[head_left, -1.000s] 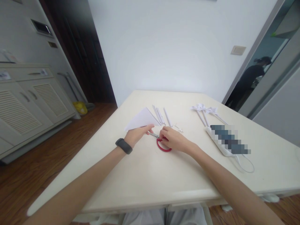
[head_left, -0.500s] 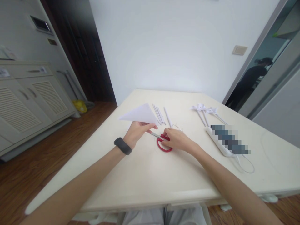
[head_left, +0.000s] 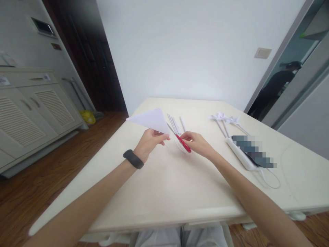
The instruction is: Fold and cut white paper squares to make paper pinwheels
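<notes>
Scissors with red handles are in the right hand, whose thumb and fingers are curled about the grips near the middle of the counter. Their blades point away and to the left, toward several thin white rods; whether blades and rods touch is hard to tell. Just to the left, the left hand pinches a white paper at its near edge, thumb against the fingers. That sheet is tilted above the surface, one pointed corner reaching left and another close to the scissors' tip. A black band circles the left wrist.

One more rod lies slightly apart, beyond the right hand. Farther right, white frilled pieces sit at the ends of sticks, beside a white case whose top is blurred out. A pale cord loops from its near end. Past a doorway at far right, a person in dark clothing leans forward.
</notes>
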### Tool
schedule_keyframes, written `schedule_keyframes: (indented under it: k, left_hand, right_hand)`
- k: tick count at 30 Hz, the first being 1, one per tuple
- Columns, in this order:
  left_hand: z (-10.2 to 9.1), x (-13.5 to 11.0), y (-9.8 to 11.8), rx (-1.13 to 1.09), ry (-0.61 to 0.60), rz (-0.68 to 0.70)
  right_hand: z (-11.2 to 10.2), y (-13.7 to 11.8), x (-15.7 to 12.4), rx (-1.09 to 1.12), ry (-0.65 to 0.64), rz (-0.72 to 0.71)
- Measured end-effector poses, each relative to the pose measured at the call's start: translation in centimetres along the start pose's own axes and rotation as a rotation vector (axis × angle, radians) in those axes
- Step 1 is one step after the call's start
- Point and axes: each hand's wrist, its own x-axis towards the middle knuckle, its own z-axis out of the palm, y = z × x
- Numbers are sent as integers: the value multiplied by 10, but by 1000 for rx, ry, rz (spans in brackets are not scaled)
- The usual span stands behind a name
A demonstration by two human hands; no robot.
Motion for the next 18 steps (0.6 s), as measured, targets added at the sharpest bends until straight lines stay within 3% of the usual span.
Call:
schedule_keyframes:
  k: [7,13,18]
  left_hand:
    - [-4,1,3,-85,46,73]
    - [-6,-1,9,-119,56,106]
    - [-3,-3,13,-136,50,112]
  right_hand:
    - [2,-12,-4,729,-314,14]
    - [11,-20,-11,772,-365,-22]
    - [16,-20,-13,699,-327,5]
